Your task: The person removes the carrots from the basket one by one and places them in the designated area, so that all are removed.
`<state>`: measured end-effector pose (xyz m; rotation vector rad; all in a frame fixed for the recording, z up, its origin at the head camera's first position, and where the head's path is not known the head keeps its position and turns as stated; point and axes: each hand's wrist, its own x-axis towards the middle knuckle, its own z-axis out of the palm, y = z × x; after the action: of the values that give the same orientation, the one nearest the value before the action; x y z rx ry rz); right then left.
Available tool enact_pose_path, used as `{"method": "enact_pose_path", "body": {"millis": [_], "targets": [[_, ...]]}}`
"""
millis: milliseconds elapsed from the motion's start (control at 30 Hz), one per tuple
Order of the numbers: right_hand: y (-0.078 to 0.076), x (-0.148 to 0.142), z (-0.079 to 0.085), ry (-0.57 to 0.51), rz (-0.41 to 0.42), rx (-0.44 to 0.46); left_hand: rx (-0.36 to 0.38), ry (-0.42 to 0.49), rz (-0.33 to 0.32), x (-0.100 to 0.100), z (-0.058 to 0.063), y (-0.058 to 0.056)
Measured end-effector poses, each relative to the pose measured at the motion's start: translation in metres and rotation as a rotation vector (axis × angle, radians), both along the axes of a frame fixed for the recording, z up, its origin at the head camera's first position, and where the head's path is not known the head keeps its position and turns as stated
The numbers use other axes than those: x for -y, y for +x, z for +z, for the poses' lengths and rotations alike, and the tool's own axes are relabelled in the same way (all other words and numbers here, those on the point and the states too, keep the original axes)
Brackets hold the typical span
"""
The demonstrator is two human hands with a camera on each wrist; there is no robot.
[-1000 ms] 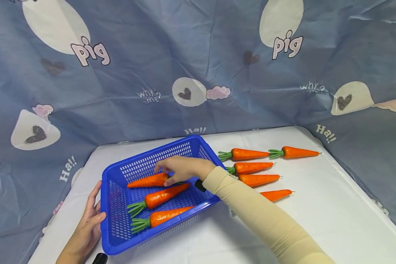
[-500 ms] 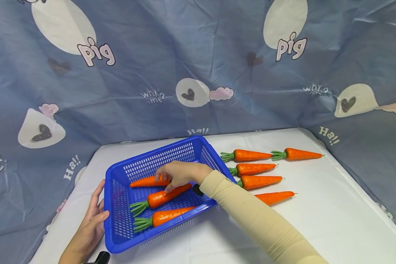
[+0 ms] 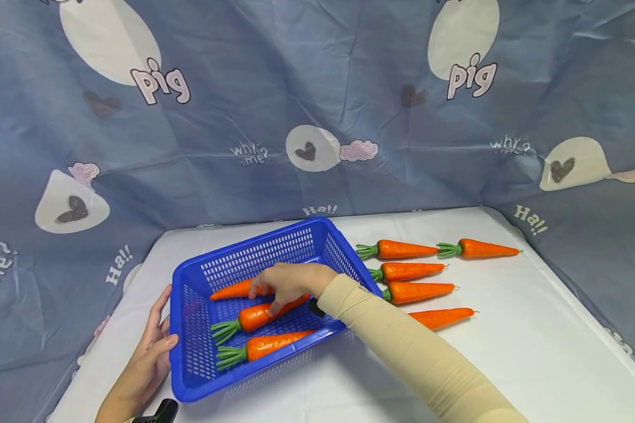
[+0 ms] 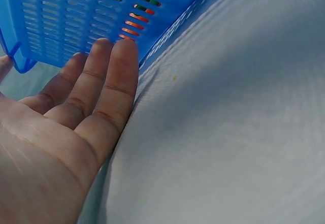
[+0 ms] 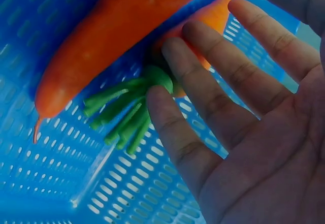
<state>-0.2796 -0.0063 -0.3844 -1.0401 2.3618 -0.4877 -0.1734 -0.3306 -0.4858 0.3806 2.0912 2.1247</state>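
A blue perforated basket [image 3: 193, 329] sits at an angle on the white table with three carrots inside. My left hand [image 3: 145, 358] rests against its left end, thumb at the rim. In the left wrist view, straight fingers [image 4: 119, 76] lie along the basket's outer wall. Over the basket reaches my right hand [image 3: 291, 285], its thumb at the middle carrot [image 3: 254, 317] and fingertips at the back carrot [image 3: 230, 290]. The front carrot [image 3: 275, 344] lies along the near wall. In the right wrist view, extended fingers [image 5: 203, 82] are beside the back carrot's green top [image 5: 124, 107].
To the basket's right, several more carrots lie on the white tabletop [image 3: 508, 341], among them a far-right carrot [image 3: 487, 249] and a near carrot [image 3: 441, 317] partly hidden by my right sleeve [image 3: 402, 352]. A blue printed cloth [image 3: 349, 106] hangs behind.
My right hand has shifted slightly down toward the middle carrot, its thumb coming onto that carrot. The carrots keep their places in the basket. The head view has shifted slightly.
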Motion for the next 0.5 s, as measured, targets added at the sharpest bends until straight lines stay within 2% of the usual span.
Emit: {"method": "enact_pose_path", "body": {"millis": [300,500], "targets": [[-0.0008,0.0039,-0.003,0.043,0.062,-0.086,0.022,-0.006,0.009,0.0001,0.0004,-0.0006],[-0.0008,0.006,-0.0051,0.068,0.067,-0.096,0.024,0.009,-0.001,0.0003,0.0014,-0.0001]]}}
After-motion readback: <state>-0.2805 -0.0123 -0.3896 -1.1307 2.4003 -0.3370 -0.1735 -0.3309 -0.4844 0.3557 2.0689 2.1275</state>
